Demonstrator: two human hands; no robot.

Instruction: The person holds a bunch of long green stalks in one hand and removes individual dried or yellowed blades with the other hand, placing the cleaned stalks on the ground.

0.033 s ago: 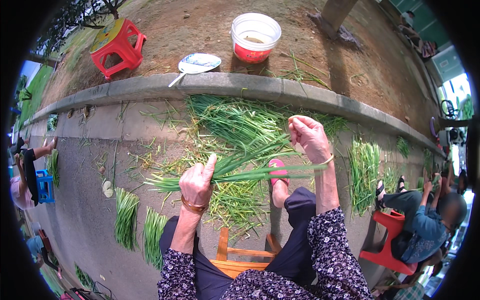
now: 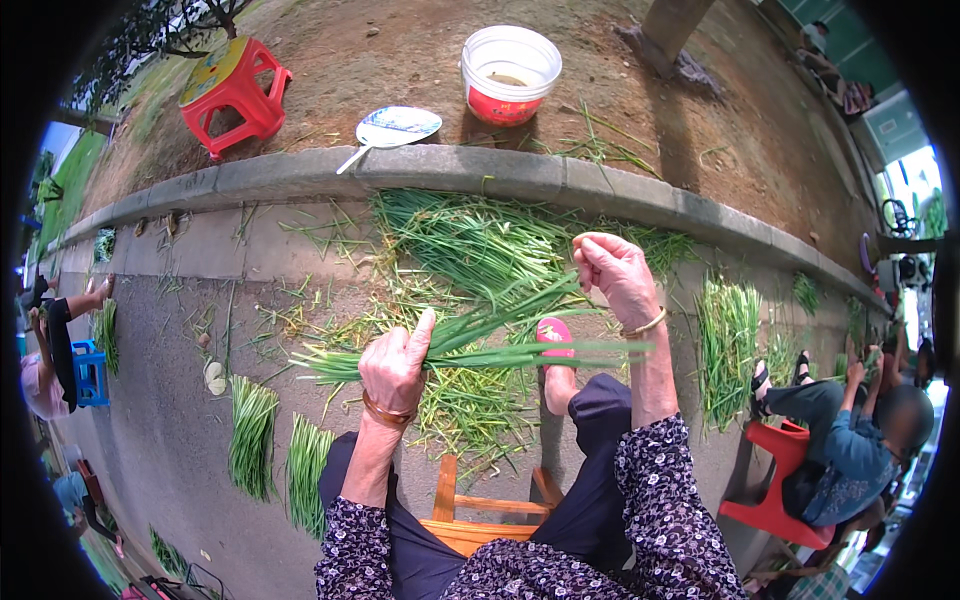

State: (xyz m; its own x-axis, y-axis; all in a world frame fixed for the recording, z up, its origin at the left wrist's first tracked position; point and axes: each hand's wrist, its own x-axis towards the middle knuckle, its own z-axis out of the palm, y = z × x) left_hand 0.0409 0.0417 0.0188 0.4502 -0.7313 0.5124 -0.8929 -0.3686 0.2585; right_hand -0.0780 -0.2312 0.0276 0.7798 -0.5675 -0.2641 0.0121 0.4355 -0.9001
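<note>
My left hand [image 2: 392,368] is closed around a bunch of long green chives [image 2: 480,352], its thumb pointing up along them. Pale stem ends stick out to the left of the fist, and the leaves fan out to the right, toward my right wrist. Raised at the right, my right hand [image 2: 615,270] has thumb and fingers pinched together above the leaf tips; whatever they hold is too small to make out. Beyond both hands a large heap of chives [image 2: 470,240] lies against the kerb. Loose yellowish trimmings [image 2: 470,410] are scattered below the bunch.
Sorted chive bundles [image 2: 253,435] lie at left, another pile [image 2: 728,345] at right. Past the stone kerb [image 2: 460,170] are a red stool [image 2: 235,95], a hand fan [image 2: 398,127] and a white-and-red bucket [image 2: 510,75]. Someone [image 2: 850,450] sits on a red chair [image 2: 780,480] at right.
My right hand has shifted very slightly to the left, and the leaf tips have moved a little. My left hand keeps its hold on the chives.
</note>
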